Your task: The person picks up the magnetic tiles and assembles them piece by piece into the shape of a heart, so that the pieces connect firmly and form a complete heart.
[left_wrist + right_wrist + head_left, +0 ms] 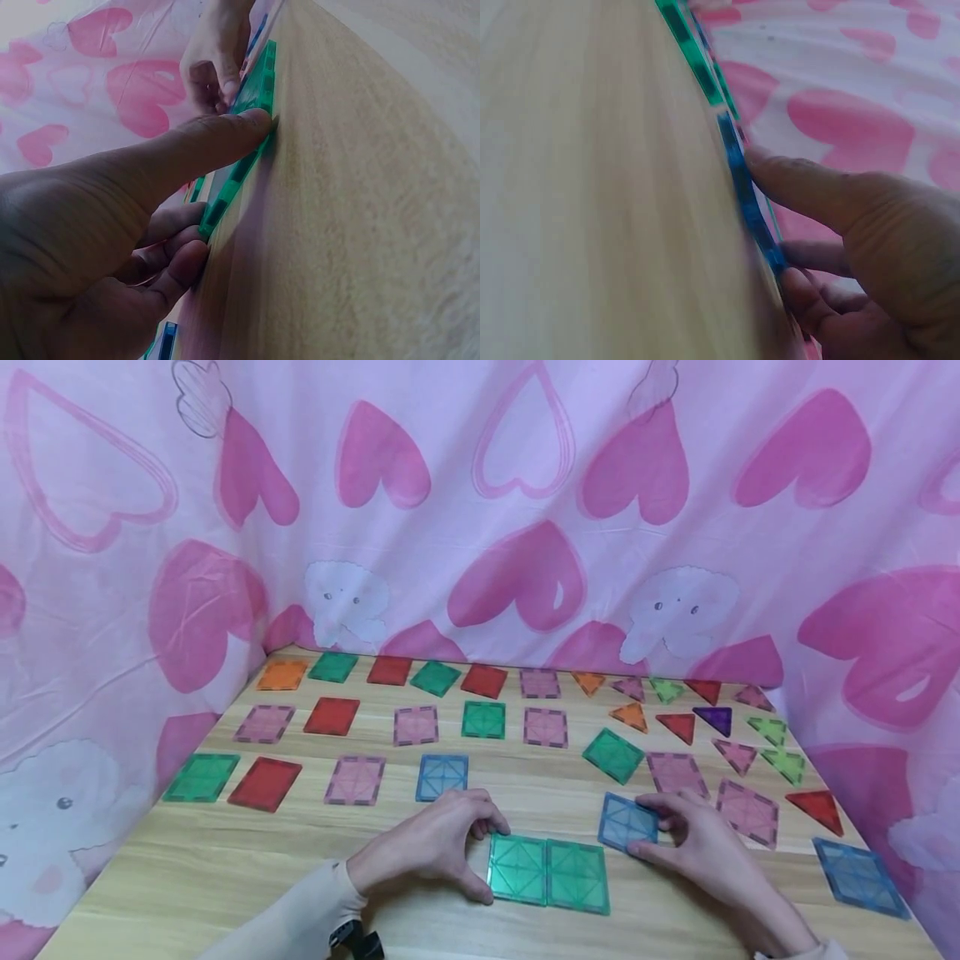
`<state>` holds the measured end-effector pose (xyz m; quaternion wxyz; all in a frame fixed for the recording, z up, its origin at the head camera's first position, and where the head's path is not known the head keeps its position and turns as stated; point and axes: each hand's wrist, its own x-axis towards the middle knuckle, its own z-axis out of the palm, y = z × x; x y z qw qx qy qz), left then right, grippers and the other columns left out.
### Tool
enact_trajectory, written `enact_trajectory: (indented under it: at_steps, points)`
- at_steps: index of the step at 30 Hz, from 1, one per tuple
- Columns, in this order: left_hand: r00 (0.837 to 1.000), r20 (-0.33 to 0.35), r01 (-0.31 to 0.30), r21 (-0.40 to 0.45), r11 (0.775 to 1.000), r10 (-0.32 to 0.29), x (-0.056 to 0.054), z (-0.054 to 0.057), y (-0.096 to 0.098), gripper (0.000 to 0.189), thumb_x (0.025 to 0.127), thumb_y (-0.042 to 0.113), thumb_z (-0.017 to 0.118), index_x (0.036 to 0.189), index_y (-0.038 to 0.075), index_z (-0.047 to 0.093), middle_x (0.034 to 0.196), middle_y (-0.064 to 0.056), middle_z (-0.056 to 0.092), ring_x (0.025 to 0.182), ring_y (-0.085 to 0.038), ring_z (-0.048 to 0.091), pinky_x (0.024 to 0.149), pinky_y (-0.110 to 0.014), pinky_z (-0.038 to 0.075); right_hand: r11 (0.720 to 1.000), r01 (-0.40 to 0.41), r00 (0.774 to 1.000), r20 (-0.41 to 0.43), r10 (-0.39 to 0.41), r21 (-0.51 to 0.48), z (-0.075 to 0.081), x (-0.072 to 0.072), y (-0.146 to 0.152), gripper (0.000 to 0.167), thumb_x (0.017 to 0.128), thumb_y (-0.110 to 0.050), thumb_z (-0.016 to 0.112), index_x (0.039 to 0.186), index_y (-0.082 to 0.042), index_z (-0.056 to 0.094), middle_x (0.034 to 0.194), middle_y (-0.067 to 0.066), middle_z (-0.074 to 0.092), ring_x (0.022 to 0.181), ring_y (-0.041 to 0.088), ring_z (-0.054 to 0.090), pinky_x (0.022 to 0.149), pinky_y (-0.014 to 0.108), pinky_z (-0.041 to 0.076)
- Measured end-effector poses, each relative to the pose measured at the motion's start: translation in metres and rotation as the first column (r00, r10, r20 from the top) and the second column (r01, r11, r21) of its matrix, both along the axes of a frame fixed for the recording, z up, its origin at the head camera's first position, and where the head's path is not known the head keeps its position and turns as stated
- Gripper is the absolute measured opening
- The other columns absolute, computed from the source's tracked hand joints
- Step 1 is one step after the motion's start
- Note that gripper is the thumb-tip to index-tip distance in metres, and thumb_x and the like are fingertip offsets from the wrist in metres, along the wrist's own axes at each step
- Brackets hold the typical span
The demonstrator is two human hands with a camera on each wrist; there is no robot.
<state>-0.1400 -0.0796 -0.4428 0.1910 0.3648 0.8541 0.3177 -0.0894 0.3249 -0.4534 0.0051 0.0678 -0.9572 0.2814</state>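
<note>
Two translucent green square magnetic tiles (519,870) lie side by side, edges together, near the front of the table. My left hand (442,839) grips the left one between thumb and fingers along its left side; the left wrist view shows the thumb on the green edge (268,82). In my right hand (705,847) is a blue square magnetic tile (624,821), pinched at its right side. It is just beyond the upper right corner of the green pair, with a gap between them. Edge-on, the blue tile (741,184) appears near a green edge in the right wrist view.
Rows of square tiles in green, red (332,717), pink (356,780) and orange spread across the back and left. Small triangles (713,720) lie at the back right. Another blue square (859,875) is near the right edge. A pink heart-print curtain (420,552) encloses the table.
</note>
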Motion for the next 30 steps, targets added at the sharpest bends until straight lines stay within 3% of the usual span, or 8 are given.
enact_trajectory:
  at_steps: [5,11,20,30]
  points:
    - [1.0,0.0,-0.001,0.001,1.0,0.001,0.0,-0.001,-0.001,0.07,0.067,0.045,0.109,0.127,0.025,0.08,0.111,0.018,0.064,0.099,-0.002,0.057,0.09,-0.023,0.051,0.999,-0.002,0.998,-0.061,0.0,-0.039,-0.007,-0.008,-0.016,0.068,0.081,-0.051,0.1,0.136,-0.019,0.079,0.123,0.006,0.068,0.095,0.012,0.063,0.081,0.026,0.053]
    - [1.0,0.005,-0.008,-0.007,1.0,0.008,0.0,-0.002,-0.001,0.07,0.067,0.045,0.109,0.127,0.026,0.079,0.111,0.018,0.063,0.1,-0.003,0.056,0.091,-0.024,0.05,0.992,-0.06,0.994,-0.097,0.049,-0.113,-0.012,-0.018,-0.033,0.066,0.082,-0.045,0.1,0.138,-0.017,0.078,0.115,0.0,0.065,0.092,0.01,0.059,0.079,0.024,0.052]
    - [1.0,0.018,-0.017,-0.01,1.0,0.017,0.0,-0.001,0.001,0.069,0.068,0.046,0.108,0.128,0.026,0.079,0.111,0.018,0.063,0.099,-0.004,0.056,0.09,-0.024,0.05,0.963,-0.139,0.99,-0.066,0.127,-0.232,-0.018,-0.021,-0.055,0.064,0.087,-0.034,0.099,0.143,-0.015,0.075,0.133,0.003,0.067,0.103,0.01,0.069,0.09,0.025,0.06]
    - [1.0,0.01,-0.013,-0.015,1.0,0.013,0.0,-0.002,0.002,0.07,0.069,0.047,0.108,0.129,0.025,0.079,0.111,0.017,0.063,0.099,-0.003,0.056,0.089,-0.023,0.051,0.956,-0.154,0.988,-0.035,0.15,-0.251,-0.015,-0.019,-0.052,0.063,0.088,-0.035,0.097,0.143,-0.017,0.073,0.135,0.001,0.065,0.106,0.011,0.067,0.092,0.026,0.06]
